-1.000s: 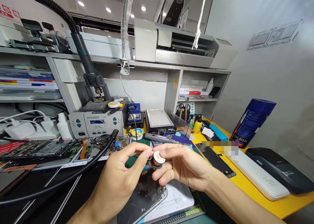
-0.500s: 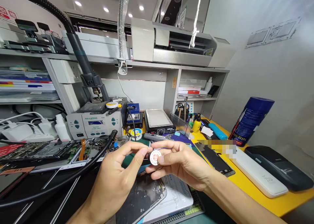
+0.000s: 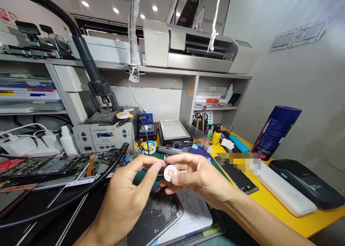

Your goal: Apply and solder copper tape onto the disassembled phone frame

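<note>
Between the thumb and fingers of my right hand is a small round spool. Its white ring face has dark marks around a pinkish centre and is turned toward me. My left hand is closed in a pinch, thumb against forefinger, right at the spool's upper left edge. What sits in that pinch is too small to make out. Below both hands lies a dark tablet-like panel with a worn, smudged surface, resting on a white box.
A black hose crosses the left side over circuit boards and dark panels. Behind stand a soldering station, a heating plate and a solder reel. At right are a blue spray can, a white power bank and a black case.
The spool's face has turned slightly, and my right thumb has shifted a little lower on its edge. My left hand keeps its pinch in nearly the same place.
</note>
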Demonstrator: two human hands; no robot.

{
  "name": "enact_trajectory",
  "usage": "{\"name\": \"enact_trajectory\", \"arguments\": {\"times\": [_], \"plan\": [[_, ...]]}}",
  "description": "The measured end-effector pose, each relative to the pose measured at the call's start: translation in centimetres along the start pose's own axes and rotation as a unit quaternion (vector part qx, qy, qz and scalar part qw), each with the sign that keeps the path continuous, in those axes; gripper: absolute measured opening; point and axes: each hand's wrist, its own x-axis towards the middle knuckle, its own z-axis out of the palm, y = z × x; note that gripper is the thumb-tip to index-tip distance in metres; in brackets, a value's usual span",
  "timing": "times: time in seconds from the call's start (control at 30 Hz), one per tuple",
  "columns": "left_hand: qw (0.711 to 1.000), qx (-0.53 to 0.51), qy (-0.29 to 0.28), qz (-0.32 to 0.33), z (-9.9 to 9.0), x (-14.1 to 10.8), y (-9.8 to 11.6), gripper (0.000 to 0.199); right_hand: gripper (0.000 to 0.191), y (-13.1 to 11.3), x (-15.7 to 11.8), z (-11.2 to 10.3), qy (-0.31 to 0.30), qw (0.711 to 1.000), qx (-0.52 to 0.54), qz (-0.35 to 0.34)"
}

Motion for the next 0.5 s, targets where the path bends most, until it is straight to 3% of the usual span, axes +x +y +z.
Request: {"name": "enact_trajectory", "arguments": {"times": [0.23, 0.5], "plan": [[0.999, -0.019, -0.048, -0.007, -0.19, -0.34, -0.29, 0.018, 0.032, -0.60, -0.08, -0.05, -0.021, 0.997, 0.040, 0.056], [0.997, -0.043, -0.058, -0.024, -0.02, -0.22, -0.14, 0.018, 0.025, -0.99, 0.37, -0.39, -0.014, 0.988, 0.091, 0.122]]}}
